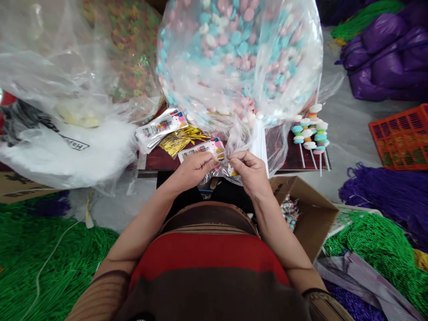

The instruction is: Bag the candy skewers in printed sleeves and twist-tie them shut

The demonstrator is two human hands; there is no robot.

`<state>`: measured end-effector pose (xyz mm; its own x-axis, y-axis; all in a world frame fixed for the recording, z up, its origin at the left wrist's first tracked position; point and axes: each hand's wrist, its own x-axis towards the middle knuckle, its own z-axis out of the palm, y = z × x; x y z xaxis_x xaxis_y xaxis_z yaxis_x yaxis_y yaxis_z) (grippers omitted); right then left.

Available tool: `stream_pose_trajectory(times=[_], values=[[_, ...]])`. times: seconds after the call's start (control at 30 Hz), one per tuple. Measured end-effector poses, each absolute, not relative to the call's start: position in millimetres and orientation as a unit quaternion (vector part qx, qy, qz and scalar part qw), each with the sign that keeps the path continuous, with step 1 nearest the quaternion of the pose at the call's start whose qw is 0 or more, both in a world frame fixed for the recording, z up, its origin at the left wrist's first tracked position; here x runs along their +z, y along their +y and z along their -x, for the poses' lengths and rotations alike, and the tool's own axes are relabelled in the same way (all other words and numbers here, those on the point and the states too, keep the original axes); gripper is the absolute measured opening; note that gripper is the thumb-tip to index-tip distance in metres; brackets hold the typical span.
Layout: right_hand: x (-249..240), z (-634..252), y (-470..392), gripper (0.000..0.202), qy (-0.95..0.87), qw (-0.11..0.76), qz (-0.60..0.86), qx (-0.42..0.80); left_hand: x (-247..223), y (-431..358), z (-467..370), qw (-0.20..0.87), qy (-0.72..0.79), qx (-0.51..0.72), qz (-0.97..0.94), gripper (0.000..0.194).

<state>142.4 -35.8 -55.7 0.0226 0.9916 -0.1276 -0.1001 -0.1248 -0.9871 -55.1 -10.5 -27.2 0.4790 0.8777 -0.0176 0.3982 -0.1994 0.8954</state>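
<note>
My left hand [195, 170] and my right hand [250, 170] are close together at the table's front edge, fingertips pinched. Between them is a small clear printed plastic bag [232, 170], partly hidden by the fingers. Just behind my left hand lies a printed packet [197, 151]. Gold twist ties [180, 140] are spread beside it, with a stack of printed packets [157, 131] to their left. A bundle of white sticks [260, 145] lies right behind my right hand. Farther right, several candy skewers [310, 131] rest with their sticks over the table edge.
A huge clear bag of pastel candies [239, 53] fills the back; another bag of multicoloured pieces [133, 58] stands left of it. A white plastic bag [67, 156] covers the left end. Below right is a cardboard box [310, 209] holding wrapped candies. An orange crate [401, 138] sits farther right.
</note>
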Motion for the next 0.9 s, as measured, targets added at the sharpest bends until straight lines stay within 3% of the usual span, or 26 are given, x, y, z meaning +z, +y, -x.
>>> stream_pose_trajectory(times=[0.17,0.3,0.43,0.57,0.77,0.9], values=[[-56.6,-137.3,-40.8,0.03,-0.46,0.492,0.571,0.469,-30.7,-12.7,53.3,0.481,0.451,0.233,-0.715,0.051],[-55.9,-137.9,-38.4,0.031,-0.471,0.485,0.512,0.53,-33.7,-14.0,55.7,0.481,0.482,0.226,-0.696,0.048],[-56.7,-142.9,-36.1,0.062,-0.478,0.483,0.449,0.58,-36.6,-11.5,55.3,0.508,0.476,0.233,-0.679,0.043],[-61.7,-143.8,-41.0,0.049,-0.472,0.512,0.516,0.499,-38.5,-13.1,48.2,0.579,0.447,0.202,-0.651,0.038],[-67.6,-141.5,-42.1,0.034,-0.505,0.545,0.543,0.392,-38.7,-18.5,40.7,0.548,0.481,0.173,-0.662,0.055],[-66.3,-145.4,-37.5,0.032,-0.526,0.546,0.553,0.345,-41.7,-20.5,35.4,0.565,0.478,0.219,-0.636,0.04]])
